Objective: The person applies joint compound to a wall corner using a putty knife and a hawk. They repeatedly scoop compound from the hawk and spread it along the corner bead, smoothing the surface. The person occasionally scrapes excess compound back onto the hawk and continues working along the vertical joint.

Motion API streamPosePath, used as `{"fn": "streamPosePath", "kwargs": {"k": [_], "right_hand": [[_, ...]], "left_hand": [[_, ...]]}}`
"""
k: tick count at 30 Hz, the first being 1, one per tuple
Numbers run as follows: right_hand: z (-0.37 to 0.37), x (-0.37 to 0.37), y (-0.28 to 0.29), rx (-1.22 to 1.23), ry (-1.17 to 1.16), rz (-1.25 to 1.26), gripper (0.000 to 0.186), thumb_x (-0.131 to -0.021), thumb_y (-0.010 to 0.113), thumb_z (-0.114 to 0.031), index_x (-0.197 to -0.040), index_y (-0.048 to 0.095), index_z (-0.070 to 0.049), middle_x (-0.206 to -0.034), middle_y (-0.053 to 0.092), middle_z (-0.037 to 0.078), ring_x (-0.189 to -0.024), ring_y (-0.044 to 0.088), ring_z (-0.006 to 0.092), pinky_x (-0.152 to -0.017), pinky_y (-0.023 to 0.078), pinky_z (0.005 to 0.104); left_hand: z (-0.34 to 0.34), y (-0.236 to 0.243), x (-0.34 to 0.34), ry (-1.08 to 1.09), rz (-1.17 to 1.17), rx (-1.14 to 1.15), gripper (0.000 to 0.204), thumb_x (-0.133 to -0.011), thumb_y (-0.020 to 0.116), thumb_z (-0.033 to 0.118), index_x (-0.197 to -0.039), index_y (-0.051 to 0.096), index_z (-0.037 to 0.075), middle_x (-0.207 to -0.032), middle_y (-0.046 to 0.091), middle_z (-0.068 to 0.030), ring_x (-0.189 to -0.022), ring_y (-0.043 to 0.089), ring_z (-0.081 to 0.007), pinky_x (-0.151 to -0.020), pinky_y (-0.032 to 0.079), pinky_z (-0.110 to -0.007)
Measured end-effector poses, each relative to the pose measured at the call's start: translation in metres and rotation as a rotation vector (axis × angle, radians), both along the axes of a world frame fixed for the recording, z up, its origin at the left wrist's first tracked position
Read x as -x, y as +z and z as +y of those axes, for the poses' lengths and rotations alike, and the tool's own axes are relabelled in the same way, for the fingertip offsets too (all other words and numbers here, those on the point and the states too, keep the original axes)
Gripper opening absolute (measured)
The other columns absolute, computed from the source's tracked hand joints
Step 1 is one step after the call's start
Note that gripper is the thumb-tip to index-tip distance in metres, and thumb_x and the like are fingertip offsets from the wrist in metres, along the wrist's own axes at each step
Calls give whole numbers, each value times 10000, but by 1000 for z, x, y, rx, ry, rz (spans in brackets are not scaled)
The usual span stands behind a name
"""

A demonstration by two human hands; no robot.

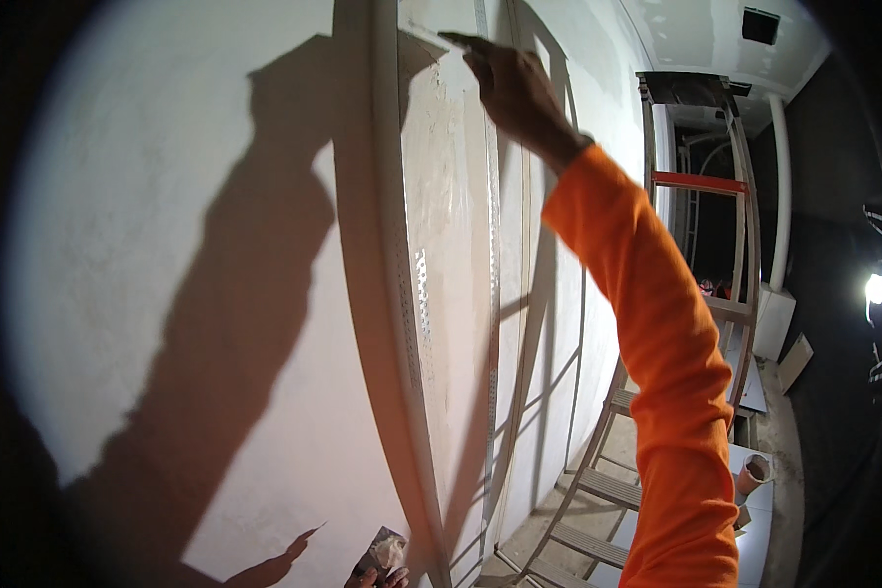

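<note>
My right hand [514, 93], in an orange sleeve [657, 323], reaches high to a narrow recessed wall strip [451, 196] with wet-looking plaster smears. Its fingers are closed around what looks like a putty knife, mostly hidden by the hand; a broad, blade-shaped shadow falls to its left. Perforated metal corner bead [492, 225] runs along the strip's right edge, and another perforated edge shows on its left. Low at the bottom edge, my left hand [370, 580] grips a flat blade [386, 551] smeared with plaster. Only its fingertips show.
A large pale wall [167, 196] fills the left, darkened by my arm's shadow. To the right stands a stepladder [612, 488] with a red crossbar [701, 183]. Beyond are a bucket-like container [753, 474], a white pipe [779, 196] and a bright work lamp [878, 288].
</note>
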State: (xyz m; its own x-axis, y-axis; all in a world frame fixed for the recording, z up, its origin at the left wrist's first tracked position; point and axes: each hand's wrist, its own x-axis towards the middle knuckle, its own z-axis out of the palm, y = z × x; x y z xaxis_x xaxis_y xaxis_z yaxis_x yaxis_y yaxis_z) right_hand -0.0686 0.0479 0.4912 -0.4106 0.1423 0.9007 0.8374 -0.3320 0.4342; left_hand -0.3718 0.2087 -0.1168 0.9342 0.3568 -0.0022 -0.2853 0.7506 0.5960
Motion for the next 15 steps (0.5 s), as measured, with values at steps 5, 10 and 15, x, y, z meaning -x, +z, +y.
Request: {"fn": "streamPosePath", "kwargs": {"k": [5,10,15], "right_hand": [[4,-16,4,123,-133,-1,318,-1045,528,-110,-1325,678,-133,-991,718,201,-779,720,334,-716,584,416],[11,2,-92,212,-87,-19,448,-954,520,68,-1351,639,-99,-1232,710,186,-992,743,346,-822,649,394],[-24,42,-190,300,17,159,462,-960,544,68,-1385,609,-101,-1308,680,167,-1192,670,350,-963,605,430]], "left_hand": [[-4,3,1,40,110,1,479,-1004,616,203,-1457,532,73,-1428,617,-81,-1197,655,-253,-967,551,-403],[-6,6,3,31,51,-32,504,-1006,615,223,-1480,514,86,-1431,618,-67,-1245,627,-247,-1003,514,-416],[-19,31,6,120,82,-63,423,-1044,534,283,-1421,547,91,-1324,667,-69,-1206,640,-233,-937,521,-404]]}}
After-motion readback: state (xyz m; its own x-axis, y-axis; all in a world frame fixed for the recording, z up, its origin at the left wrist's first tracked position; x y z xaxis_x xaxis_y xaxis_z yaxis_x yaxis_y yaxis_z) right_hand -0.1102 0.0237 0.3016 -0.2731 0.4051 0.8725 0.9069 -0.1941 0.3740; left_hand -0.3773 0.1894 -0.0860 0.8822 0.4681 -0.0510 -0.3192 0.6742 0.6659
